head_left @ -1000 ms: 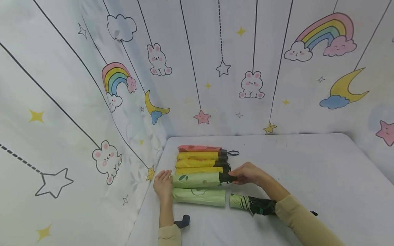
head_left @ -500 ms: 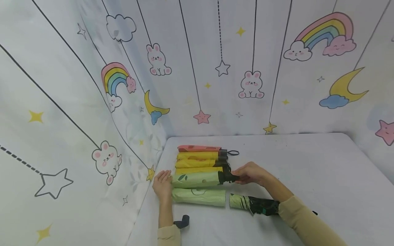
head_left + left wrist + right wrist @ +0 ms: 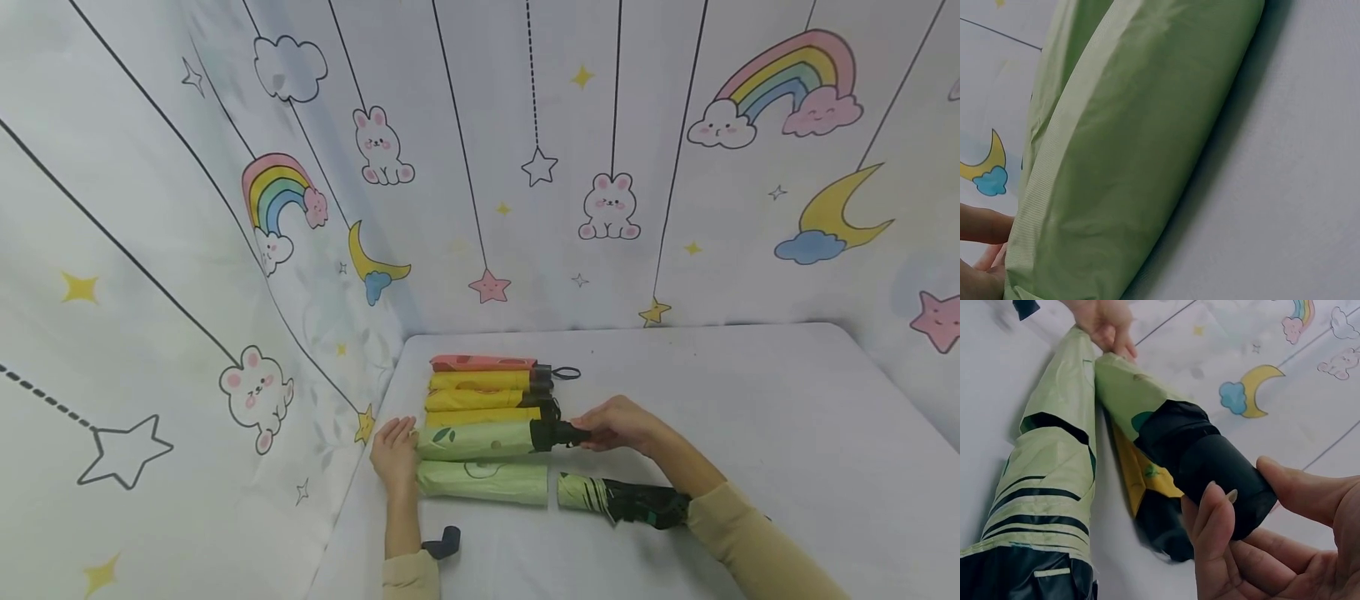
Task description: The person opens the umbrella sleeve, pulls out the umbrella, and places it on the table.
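A folded umbrella in a light green cover (image 3: 480, 440) lies crosswise between my hands. My left hand (image 3: 393, 454) is at its left end; in the right wrist view the left hand's fingers (image 3: 1124, 347) pinch the cover's tip. With thumb and fingers, my right hand (image 3: 618, 423) grips the black handle (image 3: 1225, 478), which sticks out of the cover's right end. Just nearer lies another light green cover (image 3: 483, 483), in line with a striped green and black folded umbrella (image 3: 641, 502), partly under my right forearm. Green fabric (image 3: 1129, 150) fills the left wrist view.
Beyond the held umbrella, several yellow umbrellas (image 3: 480, 400) and a red one (image 3: 483, 363) lie in a row on the white table (image 3: 750, 400). A small dark piece (image 3: 444, 542) lies by my left sleeve. A patterned curtain (image 3: 450, 208) hangs behind and at left.
My right hand has moved slightly right with the black handle, and more black shows beyond the green cover. The left hand stays at the cover's left end.
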`<state>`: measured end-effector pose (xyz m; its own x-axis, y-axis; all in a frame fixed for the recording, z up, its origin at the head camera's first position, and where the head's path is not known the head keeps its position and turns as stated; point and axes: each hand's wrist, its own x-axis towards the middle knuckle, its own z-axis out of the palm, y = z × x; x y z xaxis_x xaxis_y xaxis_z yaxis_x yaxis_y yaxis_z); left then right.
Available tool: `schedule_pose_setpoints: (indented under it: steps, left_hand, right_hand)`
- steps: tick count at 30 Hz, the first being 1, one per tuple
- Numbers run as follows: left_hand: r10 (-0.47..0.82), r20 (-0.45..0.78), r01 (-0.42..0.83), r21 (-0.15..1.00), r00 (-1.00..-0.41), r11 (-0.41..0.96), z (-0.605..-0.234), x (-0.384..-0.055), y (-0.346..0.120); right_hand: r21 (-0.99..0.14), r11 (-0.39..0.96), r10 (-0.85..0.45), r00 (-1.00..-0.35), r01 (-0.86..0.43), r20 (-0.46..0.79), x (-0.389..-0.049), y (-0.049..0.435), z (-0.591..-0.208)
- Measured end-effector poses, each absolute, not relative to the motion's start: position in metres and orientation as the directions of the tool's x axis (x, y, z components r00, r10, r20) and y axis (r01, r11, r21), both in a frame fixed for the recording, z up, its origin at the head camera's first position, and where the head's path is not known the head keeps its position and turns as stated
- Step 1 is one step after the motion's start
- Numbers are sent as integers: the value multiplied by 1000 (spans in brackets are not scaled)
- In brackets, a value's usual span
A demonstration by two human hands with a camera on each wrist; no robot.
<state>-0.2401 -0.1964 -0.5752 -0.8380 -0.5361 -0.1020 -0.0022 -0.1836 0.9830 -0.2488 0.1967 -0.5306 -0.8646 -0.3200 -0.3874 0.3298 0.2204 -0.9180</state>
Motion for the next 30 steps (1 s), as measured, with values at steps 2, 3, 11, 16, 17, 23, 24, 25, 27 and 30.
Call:
schedule_pose_setpoints:
  steps: [2, 3, 11, 16, 17, 23, 24, 25, 27, 30]
  left_hand:
    - [-540, -102, -5, 984, -836, -177, -575, -241, -196]
    - [-541, -103, -8, 985, -835, -175, -575, -241, -197]
    - [-533, -112, -19, 984, -838, -178, -572, -240, -195]
    - [-532, -115, -17, 982, -839, -186, -572, -239, -196]
    - [-532, -116, -16, 982, -839, -188, -573, -239, -196]
    - [-535, -119, -25, 984, -837, -179, -574, -241, -196]
    - [-534, -119, -27, 984, -837, -177, -575, -241, -196]
    - [-535, -120, -30, 984, -837, -173, -575, -241, -197]
    - [-535, -121, -38, 986, -836, -165, -576, -242, -197]
    - [-537, -116, -30, 986, -835, -167, -576, -242, -197]
  right_hand:
    - [-918, 219, -318, -865, 330, -387, -248, 199, -531]
    - [-918, 220, -317, -866, 329, -387, -247, 200, -531]
    - [-923, 227, -315, -874, 309, -370, -244, 209, -531]
    - [-921, 235, -305, -877, 310, -373, -243, 214, -531]
    - [-922, 236, -305, -877, 308, -371, -242, 215, -530]
    - [-931, 233, -325, -880, 281, -347, -239, 220, -523]
    - [-932, 228, -327, -880, 281, -345, -238, 220, -523]
    - [-933, 226, -328, -880, 280, -343, -238, 221, -522]
    - [-934, 219, -326, -882, 281, -341, -238, 223, -523]
    - [-935, 211, -322, -882, 286, -343, -237, 226, -524]
